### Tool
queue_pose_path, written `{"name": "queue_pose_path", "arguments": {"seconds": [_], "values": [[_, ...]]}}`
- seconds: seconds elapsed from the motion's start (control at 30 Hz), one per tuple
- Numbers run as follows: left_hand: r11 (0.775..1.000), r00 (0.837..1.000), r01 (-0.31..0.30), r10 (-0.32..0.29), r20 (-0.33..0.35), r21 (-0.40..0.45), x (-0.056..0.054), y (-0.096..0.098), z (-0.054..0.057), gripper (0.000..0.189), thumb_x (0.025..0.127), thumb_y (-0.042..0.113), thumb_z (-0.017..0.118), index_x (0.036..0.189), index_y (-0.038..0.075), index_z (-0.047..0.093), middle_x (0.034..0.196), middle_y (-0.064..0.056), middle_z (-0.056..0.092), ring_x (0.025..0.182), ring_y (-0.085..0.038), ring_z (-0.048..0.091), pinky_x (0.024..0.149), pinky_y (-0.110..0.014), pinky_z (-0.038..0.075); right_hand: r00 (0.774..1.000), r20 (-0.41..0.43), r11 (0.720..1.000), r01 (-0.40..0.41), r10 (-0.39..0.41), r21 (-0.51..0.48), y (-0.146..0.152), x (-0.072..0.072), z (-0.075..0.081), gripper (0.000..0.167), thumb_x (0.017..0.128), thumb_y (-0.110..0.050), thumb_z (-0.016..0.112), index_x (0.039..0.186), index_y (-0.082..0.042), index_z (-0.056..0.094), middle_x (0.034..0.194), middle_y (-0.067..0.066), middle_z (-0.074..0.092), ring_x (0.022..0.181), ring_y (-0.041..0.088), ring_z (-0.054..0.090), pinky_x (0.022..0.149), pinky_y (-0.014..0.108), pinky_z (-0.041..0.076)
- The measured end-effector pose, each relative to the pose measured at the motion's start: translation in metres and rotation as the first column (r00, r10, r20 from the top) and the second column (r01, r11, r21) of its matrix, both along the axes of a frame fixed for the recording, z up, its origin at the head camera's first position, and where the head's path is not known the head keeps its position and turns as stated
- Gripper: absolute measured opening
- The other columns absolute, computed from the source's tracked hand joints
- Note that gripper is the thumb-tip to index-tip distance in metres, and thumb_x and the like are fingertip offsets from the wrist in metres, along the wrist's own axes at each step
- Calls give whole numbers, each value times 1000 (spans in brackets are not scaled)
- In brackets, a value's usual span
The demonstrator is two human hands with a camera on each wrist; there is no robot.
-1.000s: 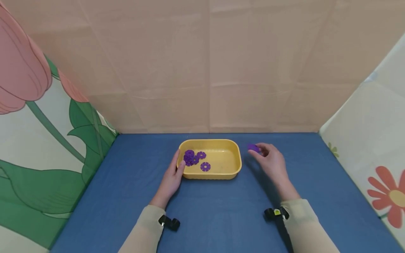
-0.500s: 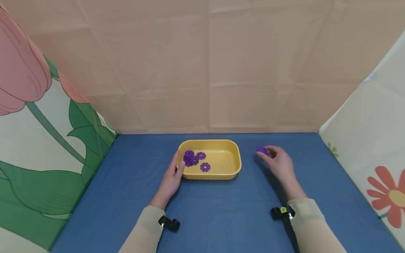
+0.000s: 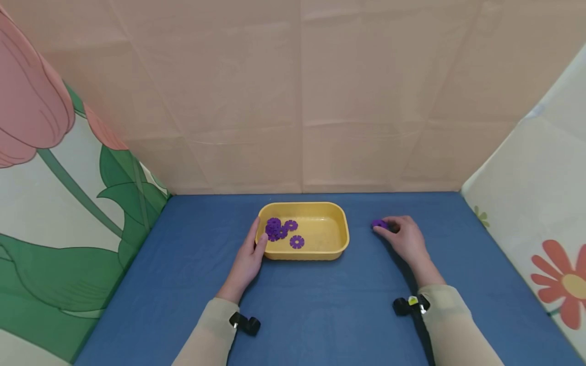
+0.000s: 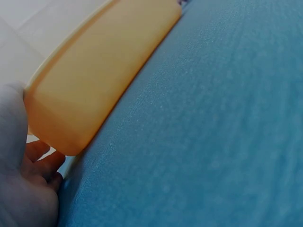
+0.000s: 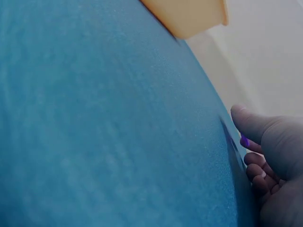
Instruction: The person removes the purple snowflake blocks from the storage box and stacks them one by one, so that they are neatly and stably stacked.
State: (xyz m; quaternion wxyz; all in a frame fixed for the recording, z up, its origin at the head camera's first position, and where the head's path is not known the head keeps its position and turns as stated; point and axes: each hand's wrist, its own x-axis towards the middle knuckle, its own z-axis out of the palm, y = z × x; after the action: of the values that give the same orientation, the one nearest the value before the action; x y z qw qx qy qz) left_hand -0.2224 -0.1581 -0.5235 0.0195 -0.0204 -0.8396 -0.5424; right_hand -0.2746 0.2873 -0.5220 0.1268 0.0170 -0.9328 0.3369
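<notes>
A shallow yellow plastic tray (image 3: pixel 322 255) sits on the blue table. My left hand (image 3: pixel 247 259) grips its left end, with the thumb at the near corner and the fingers around the side. Inside the tray, toward the left, lie several purple flower-shaped discs (image 3: pixel 273 229), some piled up and one lone disc (image 3: pixel 297 242) nearer the front. To the right of the tray, my right hand (image 3: pixel 405 241) pinches a purple notched disc (image 3: pixel 378 223) between thumb and fingers, low over the tabletop. In the right wrist view only a sliver of purple (image 5: pixel 244 140) shows behind the thumb.
A blue cloth (image 3: pixel 311 310) covers the table. A beige sheet (image 3: pixel 293 101) rises along the back edge. Printed flower panels stand at the left (image 3: pixel 55 203) and right (image 3: pixel 540 203). Each wrist carries a small black camera.
My right hand has moved right, away from the tray, and then down toward the table with the purple disc. My left hand and the tray have stayed put.
</notes>
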Motion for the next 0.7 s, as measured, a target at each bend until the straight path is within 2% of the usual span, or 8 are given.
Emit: {"name": "queue_pose_path", "arguments": {"seconds": [0.17,0.7], "values": [[1000,1000,-4,4,-1,-8,-1,-1,-1,66,120,46,44,179,34,17,183,4,21,168,-28,19,134,-59,17,1000,9,1000,-13,13,7,-1,-2,0,47,102,-33,84,127,6,75,122,28,63,110,43,59,93,63,51],[1000,1000,-3,3,-1,-6,0,0,-1,66,120,47,44,179,32,18,182,4,23,168,-27,19,134,-59,18,999,46,999,-18,17,32,0,-1,2,50,101,-29,86,132,7,73,125,30,60,111,45,57,95,66,51]]}}
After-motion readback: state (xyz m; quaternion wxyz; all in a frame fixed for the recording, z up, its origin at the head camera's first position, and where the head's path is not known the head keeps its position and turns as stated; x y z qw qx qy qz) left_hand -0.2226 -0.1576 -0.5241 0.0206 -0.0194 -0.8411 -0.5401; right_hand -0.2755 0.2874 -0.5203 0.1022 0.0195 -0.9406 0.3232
